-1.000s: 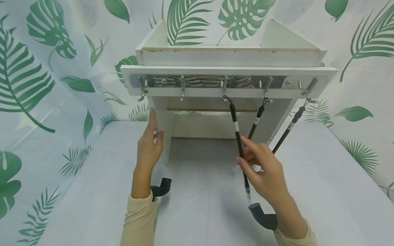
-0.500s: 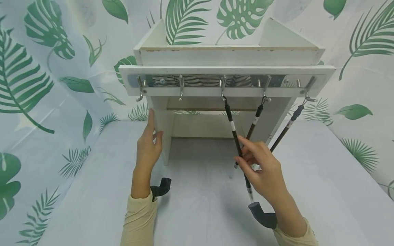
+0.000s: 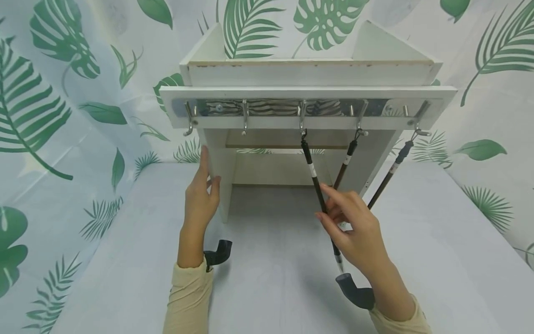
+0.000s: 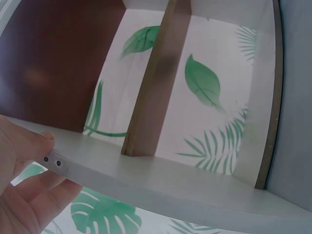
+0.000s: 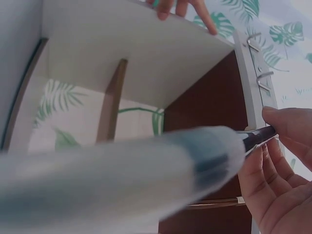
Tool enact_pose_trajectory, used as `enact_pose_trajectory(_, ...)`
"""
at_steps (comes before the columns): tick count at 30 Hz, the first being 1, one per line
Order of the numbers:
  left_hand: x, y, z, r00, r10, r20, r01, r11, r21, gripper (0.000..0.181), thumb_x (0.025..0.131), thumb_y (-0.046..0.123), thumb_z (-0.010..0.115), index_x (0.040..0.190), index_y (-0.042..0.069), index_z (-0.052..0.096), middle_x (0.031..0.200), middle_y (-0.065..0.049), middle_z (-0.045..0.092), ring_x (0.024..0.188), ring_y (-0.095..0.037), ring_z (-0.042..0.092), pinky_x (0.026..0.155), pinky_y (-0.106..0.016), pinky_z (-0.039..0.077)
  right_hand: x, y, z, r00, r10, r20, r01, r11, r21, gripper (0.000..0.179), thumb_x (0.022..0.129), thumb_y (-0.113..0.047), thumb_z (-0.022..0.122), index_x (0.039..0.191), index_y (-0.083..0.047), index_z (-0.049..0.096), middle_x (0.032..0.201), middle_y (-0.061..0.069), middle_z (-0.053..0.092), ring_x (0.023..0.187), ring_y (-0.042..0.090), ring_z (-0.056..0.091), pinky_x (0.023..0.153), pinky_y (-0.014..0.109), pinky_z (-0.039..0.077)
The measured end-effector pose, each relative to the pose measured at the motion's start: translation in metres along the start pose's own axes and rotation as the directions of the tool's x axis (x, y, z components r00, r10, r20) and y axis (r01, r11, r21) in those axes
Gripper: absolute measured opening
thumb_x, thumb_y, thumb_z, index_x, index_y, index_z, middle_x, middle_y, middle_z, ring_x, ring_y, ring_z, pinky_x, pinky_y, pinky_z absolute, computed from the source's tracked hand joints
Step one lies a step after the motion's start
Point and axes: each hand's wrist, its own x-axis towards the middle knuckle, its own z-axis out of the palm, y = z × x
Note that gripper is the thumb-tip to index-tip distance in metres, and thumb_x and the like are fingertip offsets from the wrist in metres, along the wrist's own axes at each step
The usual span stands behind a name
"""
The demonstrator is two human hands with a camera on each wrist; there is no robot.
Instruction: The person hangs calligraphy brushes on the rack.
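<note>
A writing brush (image 3: 312,169) with a dark handle and pale tip slants below the middle hook (image 3: 302,113), its cord loop at the hook's lower end. My right hand (image 3: 356,227) pinches its handle between thumb and fingers. In the right wrist view, the brush's blurred pale tip (image 5: 146,170) fills the foreground. My left hand (image 3: 198,199) holds the front edge of the left side panel (image 3: 219,190) of a white shelf unit. In the left wrist view, thumb and fingers (image 4: 51,195) lie on opposite sides of that panel.
Two more brushes hang from hooks to the right: one brush (image 3: 341,174) partly behind my right hand, another brush (image 3: 390,174) at the far right. Both left hooks (image 3: 244,116) on the white rail (image 3: 271,124) are bare. A pale cloth (image 3: 267,278) covers the table.
The held brush's upper end has swung slightly left, under the middle hook. My right hand has shifted a little left with it. The left hand stays on the panel.
</note>
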Motion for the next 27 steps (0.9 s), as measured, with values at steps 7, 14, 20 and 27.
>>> enact_pose_trajectory(7, -0.0001, 0.0012, -0.0009, 1.0, 0.001, 0.003, -0.001, 1.0, 0.001, 0.068, 0.09, 0.0, 0.052, 0.147, 0.009, 0.016, 0.147, -0.011, 0.032, 0.121, -0.031, 0.048, 0.084, -0.039, 0.055, -0.0003, 0.0009, 0.0007, 1.0, 0.012, 0.003, -0.012, 1.0, 0.004, 0.042, 0.085, -0.017, 0.064, 0.121, 0.002, 0.054, 0.083, 0.009, 0.053, 0.064, 0.011, 0.055, 0.058, 0.006, 0.049)
enact_pose_trajectory(14, 0.0001, 0.0012, -0.0013, 1.0, 0.001, 0.0, -0.001, 1.0, 0.001, 0.069, 0.09, 0.0, 0.053, 0.147, 0.01, 0.016, 0.146, -0.011, 0.033, 0.122, -0.031, 0.048, 0.083, -0.039, 0.055, 0.0007, -0.001, 0.0017, 1.0, 0.004, 0.011, -0.004, 1.0, -0.013, 0.044, 0.088, -0.026, 0.057, 0.122, 0.001, 0.053, 0.083, 0.009, 0.052, 0.064, 0.011, 0.054, 0.058, 0.005, 0.049)
enact_pose_trajectory(20, 0.0009, 0.0006, -0.0009, 1.0, 0.005, -0.003, -0.005, 1.0, 0.002, 0.068, 0.089, 0.0, 0.053, 0.146, 0.009, 0.017, 0.147, -0.01, 0.033, 0.119, -0.031, 0.05, 0.083, -0.038, 0.056, 0.0019, -0.0028, 0.0023, 1.0, 0.019, 0.017, -0.018, 0.999, -0.031, 0.054, 0.073, 0.002, 0.072, 0.123, 0.001, 0.053, 0.083, 0.009, 0.055, 0.063, 0.011, 0.054, 0.057, 0.007, 0.05)
enact_pose_trajectory(27, 0.0011, 0.0002, -0.0015, 1.0, 0.006, 0.0, -0.006, 1.0, 0.003, 0.068, 0.089, 0.0, 0.052, 0.147, 0.009, 0.017, 0.147, -0.009, 0.031, 0.119, -0.03, 0.05, 0.083, -0.039, 0.055, 0.0029, -0.0043, 0.0042, 0.999, 0.034, 0.017, -0.033, 0.999, -0.036, 0.065, 0.063, 0.011, 0.074, 0.124, 0.0, 0.053, 0.081, 0.007, 0.059, 0.062, 0.012, 0.055, 0.056, 0.008, 0.05)
